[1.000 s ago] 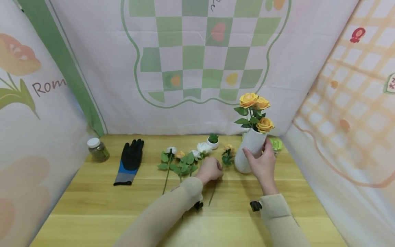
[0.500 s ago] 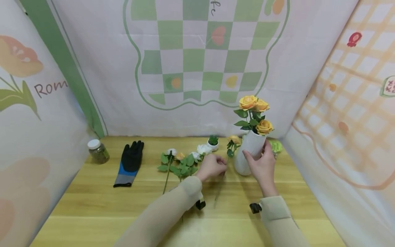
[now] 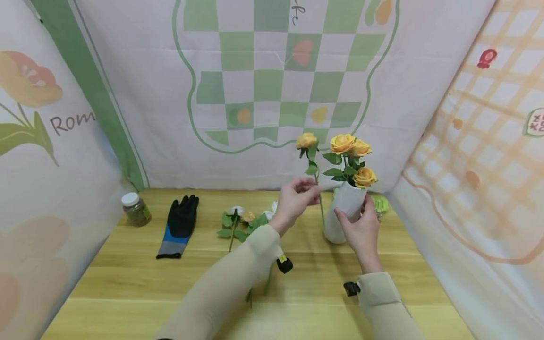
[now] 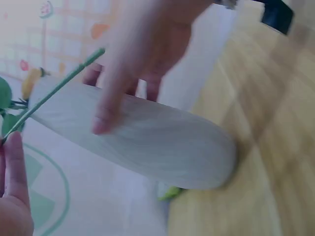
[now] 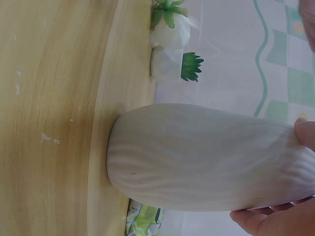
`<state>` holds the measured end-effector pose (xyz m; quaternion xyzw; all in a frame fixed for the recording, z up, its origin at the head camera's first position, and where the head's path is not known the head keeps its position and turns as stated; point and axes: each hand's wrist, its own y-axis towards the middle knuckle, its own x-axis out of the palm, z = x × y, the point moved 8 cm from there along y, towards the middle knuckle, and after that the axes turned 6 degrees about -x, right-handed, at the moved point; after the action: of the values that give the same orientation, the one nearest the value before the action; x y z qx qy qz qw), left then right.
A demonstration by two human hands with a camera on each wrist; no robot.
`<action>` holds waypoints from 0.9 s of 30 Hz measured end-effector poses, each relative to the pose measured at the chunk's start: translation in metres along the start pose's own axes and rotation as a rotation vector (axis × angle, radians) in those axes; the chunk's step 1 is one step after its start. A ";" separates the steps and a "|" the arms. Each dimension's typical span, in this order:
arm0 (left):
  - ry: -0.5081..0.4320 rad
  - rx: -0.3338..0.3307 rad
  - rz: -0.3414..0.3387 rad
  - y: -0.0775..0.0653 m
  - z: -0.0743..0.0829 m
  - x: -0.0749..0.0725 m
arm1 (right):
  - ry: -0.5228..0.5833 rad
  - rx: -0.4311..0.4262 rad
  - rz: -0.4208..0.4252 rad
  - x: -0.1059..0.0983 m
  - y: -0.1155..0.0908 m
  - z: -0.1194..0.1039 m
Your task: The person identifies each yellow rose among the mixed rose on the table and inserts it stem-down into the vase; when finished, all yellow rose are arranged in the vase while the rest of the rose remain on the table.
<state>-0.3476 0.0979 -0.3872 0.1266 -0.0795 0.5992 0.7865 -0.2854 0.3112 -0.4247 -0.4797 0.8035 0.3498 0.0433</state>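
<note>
In the head view my left hand pinches the stem of a yellow rose, its bloom up and its stem slanting down beside the vase. My right hand grips the ribbed white vase, which leans right with its base on the table. Several yellow roses stand in its mouth. From the left wrist, the cut end of the green stem crosses in front of the vase near its mouth. The right wrist view shows the vase body with fingers around its upper part.
White and yellow flowers with leafy stems lie left of the vase, partly behind my left arm. Farther left are a black, blue and grey glove and a white-lidded jar. Behind the vase lies a green packet; a small potted succulent shows too.
My left hand has lifted the yellow rose off the table, up and toward the vase, turning it upright. The right hand keeps its hold on the tilted vase.
</note>
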 end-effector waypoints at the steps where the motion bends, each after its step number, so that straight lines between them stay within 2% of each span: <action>1: -0.018 0.037 0.010 0.002 0.009 0.002 | -0.003 -0.001 0.001 0.000 0.000 0.000; 7: -0.112 0.230 0.095 0.009 0.056 0.010 | -0.015 0.001 0.003 0.000 0.000 0.002; 12: -0.159 0.340 0.136 0.012 0.078 0.016 | -0.015 0.005 0.002 -0.001 0.000 0.001; 18: -0.214 0.412 0.164 0.017 0.086 0.017 | -0.011 0.000 0.004 -0.002 -0.002 -0.001; 23: -0.210 0.429 0.205 0.020 0.085 0.016 | -0.010 -0.008 0.009 -0.002 -0.002 -0.001; 27: -0.187 0.457 0.206 0.021 0.085 0.018 | -0.011 -0.015 0.013 -0.003 -0.002 -0.001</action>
<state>-0.3604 0.0944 -0.2988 0.3470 -0.0270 0.6641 0.6617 -0.2818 0.3120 -0.4237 -0.4730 0.8036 0.3587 0.0420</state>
